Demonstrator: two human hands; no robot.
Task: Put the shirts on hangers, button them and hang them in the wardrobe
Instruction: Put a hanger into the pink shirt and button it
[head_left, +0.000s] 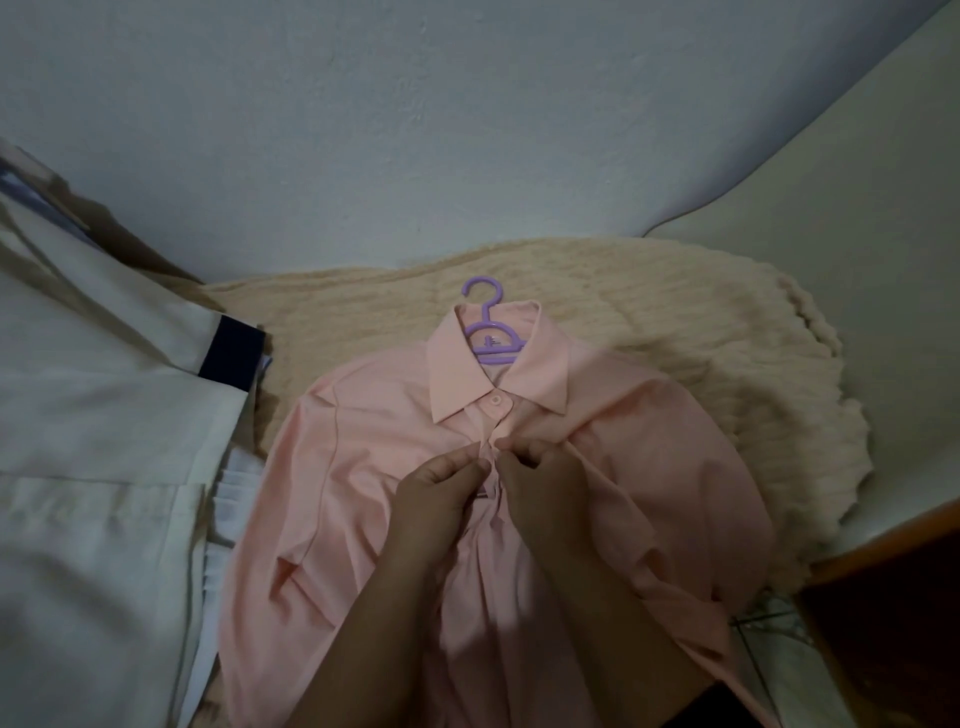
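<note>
Since the pink shirt (395, 467) was lying flat on its back on the cream knitted blanket (649, 322), both hands were free to work the placket instead of holding the thing up. It sat mid-scene, collar pointing to the far side, with the purple hanger (491, 332) already inside the neck and its hook poking out past the collar, so I'd guess the hanger step was done. The top button (496, 400) looked closed.

Just below it, the left hand (441, 499) and right hand (545, 483) met at the front opening, each with fingers curled and pinching its own edge of the fabric, the two nearly touching. That looked like the second button going in, though the button itself was hidden under the fingertips, so can't say if it was through.

Over on the left lay a white shirt (93, 441) with a dark cuff band (234, 358), probably waiting its turn.
</note>
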